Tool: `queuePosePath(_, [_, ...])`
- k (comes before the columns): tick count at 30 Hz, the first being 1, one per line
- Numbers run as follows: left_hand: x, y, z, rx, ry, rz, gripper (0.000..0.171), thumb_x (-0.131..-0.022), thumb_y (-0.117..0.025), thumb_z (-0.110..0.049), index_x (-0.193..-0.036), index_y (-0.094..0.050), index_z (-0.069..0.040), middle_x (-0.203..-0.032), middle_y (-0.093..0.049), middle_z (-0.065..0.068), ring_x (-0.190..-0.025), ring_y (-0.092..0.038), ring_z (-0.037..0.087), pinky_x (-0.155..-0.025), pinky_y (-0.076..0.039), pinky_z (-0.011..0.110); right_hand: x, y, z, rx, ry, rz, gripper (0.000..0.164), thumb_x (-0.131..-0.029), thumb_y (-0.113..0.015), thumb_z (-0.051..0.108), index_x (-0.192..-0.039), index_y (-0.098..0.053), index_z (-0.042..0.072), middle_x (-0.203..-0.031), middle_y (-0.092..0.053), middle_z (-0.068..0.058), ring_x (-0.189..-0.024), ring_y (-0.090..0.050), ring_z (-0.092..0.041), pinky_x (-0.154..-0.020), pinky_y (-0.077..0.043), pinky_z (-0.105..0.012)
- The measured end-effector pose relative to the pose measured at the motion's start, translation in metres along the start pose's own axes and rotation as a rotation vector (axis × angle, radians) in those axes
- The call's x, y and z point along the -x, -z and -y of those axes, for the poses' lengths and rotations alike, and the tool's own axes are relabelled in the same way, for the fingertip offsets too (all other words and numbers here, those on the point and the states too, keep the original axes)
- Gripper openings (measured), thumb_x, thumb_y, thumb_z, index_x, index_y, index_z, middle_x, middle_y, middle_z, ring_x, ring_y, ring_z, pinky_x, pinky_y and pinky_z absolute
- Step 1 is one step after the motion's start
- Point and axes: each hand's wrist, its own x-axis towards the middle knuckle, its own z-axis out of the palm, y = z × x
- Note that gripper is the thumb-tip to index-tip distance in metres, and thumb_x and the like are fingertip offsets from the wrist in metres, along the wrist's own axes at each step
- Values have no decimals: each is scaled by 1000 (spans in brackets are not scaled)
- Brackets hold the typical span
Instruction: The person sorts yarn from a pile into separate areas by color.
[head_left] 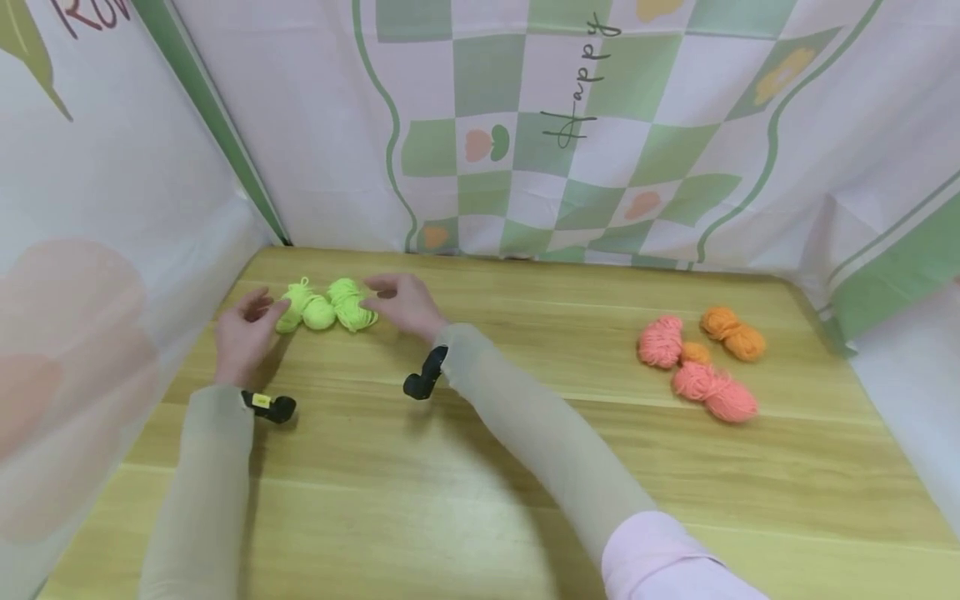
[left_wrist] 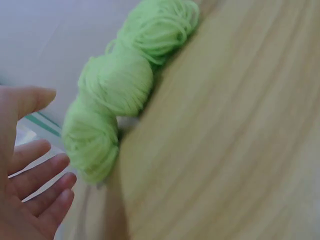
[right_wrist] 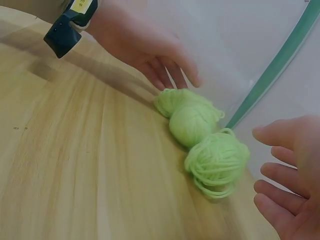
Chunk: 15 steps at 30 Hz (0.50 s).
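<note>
Lime-green yarn bundles (head_left: 319, 312) lie in a row at the far left of the table, three rounded lobes close together. My left hand (head_left: 243, 337) is beside their left end, fingers loosely spread and holding nothing. At the right end, my right hand (head_left: 405, 304) is held close to the loose-stranded green yarn ball (right_wrist: 218, 162). The right wrist view shows a gap between those fingers and the yarn. In the left wrist view, the left fingers (left_wrist: 42, 175) are likewise apart from the nearest green lobe (left_wrist: 92, 142).
On the right of the wooden table (head_left: 360, 500) lie coral-pink yarn bundles (head_left: 660, 342) and orange yarn (head_left: 733, 333), with a small orange piece (head_left: 696, 352) among the pink ones. A checked curtain (head_left: 487, 75) hangs along the back edge, and white fabric (head_left: 112, 208) borders the left.
</note>
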Motion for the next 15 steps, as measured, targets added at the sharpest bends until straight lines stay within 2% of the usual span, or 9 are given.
queuePosePath(8, [1,1,-9,8,-60,23,72,-98,-66,-47,-151,-46,-4,-149,-50,19,-135,-45,35,-113,-36,47,5,11,-4,-11,34,-6,49,-95,-74,30,-138,-63,10,-138,-63,-4,-122,-59,-20,-98,-49,-28])
queuePosePath(15, [6,-6,-20,1,-109,7,72,-97,-68,-46,-150,-47,-3,-151,-47,18,-139,-41,36,-116,-31,48,12,24,-9,-16,52,-10,50,-93,-77,29,-137,-64,9,-136,-64,-4,-120,-60,-19,-99,-48,-26])
